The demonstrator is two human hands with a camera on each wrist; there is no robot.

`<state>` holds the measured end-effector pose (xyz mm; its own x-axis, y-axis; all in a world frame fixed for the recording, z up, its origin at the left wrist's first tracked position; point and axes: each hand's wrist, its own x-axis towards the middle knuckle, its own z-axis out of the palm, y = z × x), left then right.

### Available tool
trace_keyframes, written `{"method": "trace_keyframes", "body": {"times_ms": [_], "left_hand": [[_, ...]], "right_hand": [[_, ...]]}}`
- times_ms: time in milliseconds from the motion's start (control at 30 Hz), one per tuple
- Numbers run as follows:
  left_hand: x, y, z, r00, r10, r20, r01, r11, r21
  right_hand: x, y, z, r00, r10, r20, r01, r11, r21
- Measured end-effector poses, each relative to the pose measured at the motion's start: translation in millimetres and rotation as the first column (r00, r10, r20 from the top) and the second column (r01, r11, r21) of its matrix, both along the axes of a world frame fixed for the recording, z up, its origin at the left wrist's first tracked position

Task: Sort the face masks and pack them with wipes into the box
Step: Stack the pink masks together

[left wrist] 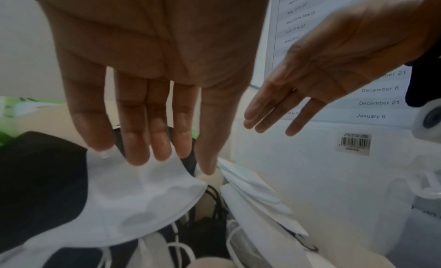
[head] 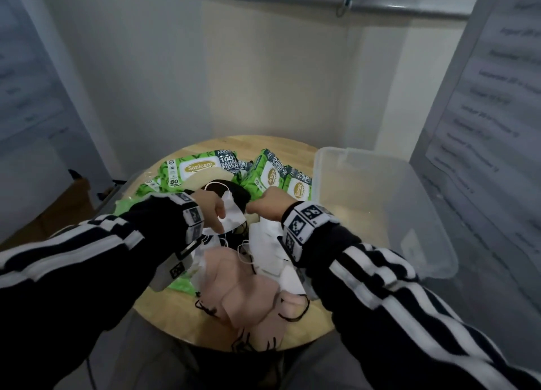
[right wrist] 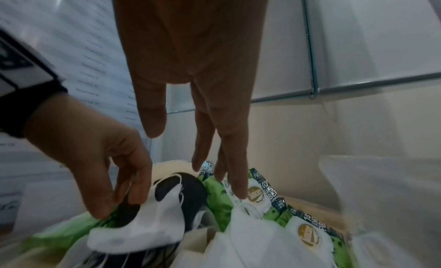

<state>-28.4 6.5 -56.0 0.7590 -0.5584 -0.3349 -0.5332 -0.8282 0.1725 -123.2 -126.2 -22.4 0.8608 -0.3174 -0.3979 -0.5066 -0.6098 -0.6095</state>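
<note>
White, black and pink face masks lie heaped on a round wooden table [head: 292, 146]. My left hand [head: 212, 211] [left wrist: 152, 155] [right wrist: 114, 206] pinches the edge of a white mask [head: 234, 218] [left wrist: 133, 200] [right wrist: 148, 228], held just over a black mask [head: 237, 192] [left wrist: 35, 177] [right wrist: 190, 191]. Beside it my right hand [head: 263, 203] [left wrist: 269, 124] [right wrist: 214, 168] hangs with straight fingers and holds nothing, above more white masks [head: 266, 243] [right wrist: 250, 240] and green wipes packs [head: 272, 172] [right wrist: 307, 234]. The clear plastic box [head: 380, 184] [left wrist: 310, 177] stands at the right.
More green wipes packs [head: 193, 170] lie at the table's far side. Pink masks with black ear loops [head: 240, 287] spread toward the near edge. Walls with printed sheets close in on both sides. A brown cardboard box [head: 67, 202] sits on the floor at left.
</note>
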Motion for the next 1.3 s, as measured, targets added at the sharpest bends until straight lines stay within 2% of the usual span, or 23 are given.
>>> {"method": "trace_keyframes", "body": {"times_ms": [100, 367, 467, 667, 933, 1033, 1167, 1300], "left_hand": [[-5, 6, -5, 1.0, -0.003, 0.01, 0.003, 1.0, 0.018], [-10, 13, -21, 0.999, 0.027, 0.023, -0.028, 0.999, 0.045], [-11, 14, -23, 0.999, 0.041, 0.03, -0.043, 0.997, 0.067], [-10, 7, -28, 0.994, 0.038, 0.106, -0.045, 0.997, 0.065], [-12, -7, -55, 0.992, 0.076, 0.096, -0.081, 0.995, 0.05], [-5, -8, -62, 0.987, 0.122, 0.103, -0.126, 0.992, 0.03], [2, -6, -73, 0.975, 0.173, 0.137, -0.185, 0.98, 0.077], [8, -2, -79, 0.979, 0.158, 0.133, -0.167, 0.984, 0.059]], "right_hand": [[-2, 6, -15, 1.0, -0.011, 0.011, 0.011, 0.999, 0.038], [-12, 8, -28, 0.996, 0.008, 0.088, -0.008, 1.0, -0.003], [-12, 7, -36, 0.993, -0.036, 0.109, 0.038, 0.999, -0.013], [-11, -2, -51, 0.947, -0.147, 0.284, 0.146, 0.989, 0.026], [-2, -13, -80, 0.979, -0.157, 0.128, 0.161, 0.987, -0.02], [4, -12, -92, 0.974, -0.174, 0.145, 0.179, 0.984, -0.024], [11, -15, -103, 0.947, -0.254, 0.195, 0.264, 0.964, -0.027], [16, -17, -114, 0.947, -0.294, 0.132, 0.298, 0.955, -0.008]]}}
